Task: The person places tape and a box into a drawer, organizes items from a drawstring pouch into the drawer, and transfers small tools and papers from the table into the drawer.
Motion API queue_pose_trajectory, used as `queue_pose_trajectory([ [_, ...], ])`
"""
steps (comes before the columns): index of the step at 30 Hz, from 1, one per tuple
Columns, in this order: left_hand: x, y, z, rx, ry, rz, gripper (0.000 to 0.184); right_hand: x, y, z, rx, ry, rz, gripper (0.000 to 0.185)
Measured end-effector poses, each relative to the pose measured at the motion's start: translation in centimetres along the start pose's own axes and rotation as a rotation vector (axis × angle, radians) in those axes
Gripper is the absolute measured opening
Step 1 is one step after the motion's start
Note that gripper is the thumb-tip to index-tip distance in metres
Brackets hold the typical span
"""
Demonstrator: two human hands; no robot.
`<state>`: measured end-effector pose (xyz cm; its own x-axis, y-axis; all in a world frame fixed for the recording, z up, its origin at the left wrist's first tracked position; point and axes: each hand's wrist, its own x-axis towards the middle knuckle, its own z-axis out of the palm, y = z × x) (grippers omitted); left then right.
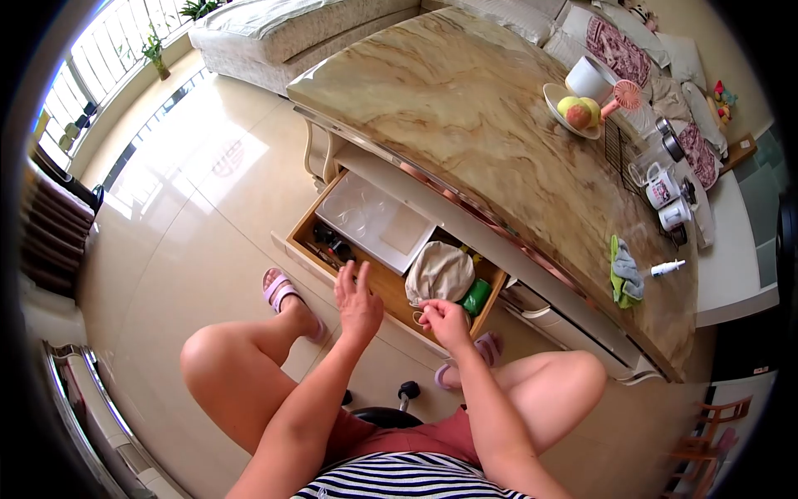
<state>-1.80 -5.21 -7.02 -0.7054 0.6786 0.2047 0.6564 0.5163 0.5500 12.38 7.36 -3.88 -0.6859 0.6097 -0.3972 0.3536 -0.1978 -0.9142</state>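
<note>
An open wooden drawer [376, 291] juts out from under the marble-topped table. My left hand [357, 306] is above the drawer's front edge, its fingers apart and holding nothing. At the right part of the drawer, my right hand [445, 323] is closed in a pinch beside a beige cloth bag [441, 272]; it seems to hold the bag's cord. A green roll [475, 297] lies right of the bag. A translucent plastic box [374, 220] fills the drawer's back left, with small black items [333, 241] in front of it.
The marble table [449, 100] carries a fruit plate [551, 104], a white container [590, 79], a pink fan [625, 96], mugs [662, 187], a cloth [625, 273] and a white bottle [667, 268]. My knees flank the drawer. A sofa [274, 37] stands behind.
</note>
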Motion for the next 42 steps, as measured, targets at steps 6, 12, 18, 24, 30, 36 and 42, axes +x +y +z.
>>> queue_pose_trajectory([
  [6, 0.0, -1.7, 2.5, -0.135, 0.345, -0.507, 0.089, -3.2, 1.6, 2.4, -0.676, -0.042, -0.361, 0.019],
  [12, -0.3, -2.0, 2.4, -0.420, 0.196, -0.753, 0.087, -3.5, 2.1, 2.8, -0.795, -0.094, -0.267, 0.022],
  [18, -1.2, -1.9, 4.0, -0.582, 0.217, -0.790, 0.084, -3.8, 1.6, 3.2, -0.840, 0.005, -0.268, 0.023],
  [24, -2.1, -0.5, 5.2, -0.661, 0.121, -0.670, 0.082, -2.8, 2.0, 2.7, -0.846, 0.094, -0.303, 0.020],
  [30, -3.0, 1.2, 6.1, -0.626, 0.058, -0.516, 0.073, -1.5, 2.5, 2.0, -0.796, 0.184, -0.370, 0.017],
  [36, -3.0, 1.7, 5.9, -0.562, -0.088, -0.369, 0.054, 1.0, 2.6, 0.4, -0.772, 0.193, -0.400, 0.018],
  [42, -4.4, 3.6, 5.7, -0.508, -0.250, -0.256, 0.034, 3.4, 2.6, -1.3, -0.736, 0.245, -0.526, 0.030],
])
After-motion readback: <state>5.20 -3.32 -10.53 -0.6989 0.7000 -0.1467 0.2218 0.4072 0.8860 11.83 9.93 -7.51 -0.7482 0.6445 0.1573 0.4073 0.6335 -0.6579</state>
